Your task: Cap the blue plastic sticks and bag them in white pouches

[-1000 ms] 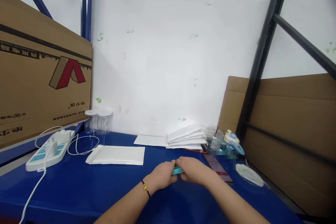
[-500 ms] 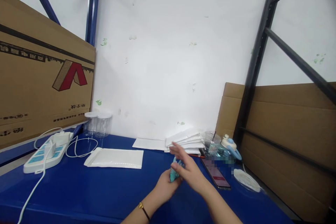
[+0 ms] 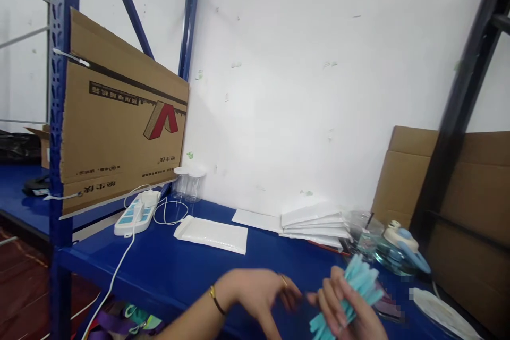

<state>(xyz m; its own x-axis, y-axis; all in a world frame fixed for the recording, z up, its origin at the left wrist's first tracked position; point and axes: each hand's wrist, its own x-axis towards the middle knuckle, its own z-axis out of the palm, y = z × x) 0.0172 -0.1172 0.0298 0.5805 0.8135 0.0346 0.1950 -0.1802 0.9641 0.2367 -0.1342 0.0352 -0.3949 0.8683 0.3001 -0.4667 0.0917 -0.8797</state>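
Note:
My right hand is closed around a bundle of light-blue strips. The strips fan out above the fist, and their other ends stick out below it. What they are made of cannot be told. To the left is my left hand, a short way apart from the bundle, with its thumb and bent fingers spread and nothing seen in them. Its fingertips are smeared by motion. Both hands are over the front of the blue table.
A white padded envelope lies behind my left hand, with a stack of white envelopes by the wall. A power strip with cables stands left, near two clear jars. At right are a blue-and-white bottle and a phone.
The view has swung left. My hands, earlier together around the blue bundle, have parted; the bundle is now in my right hand, with much more of it showing.

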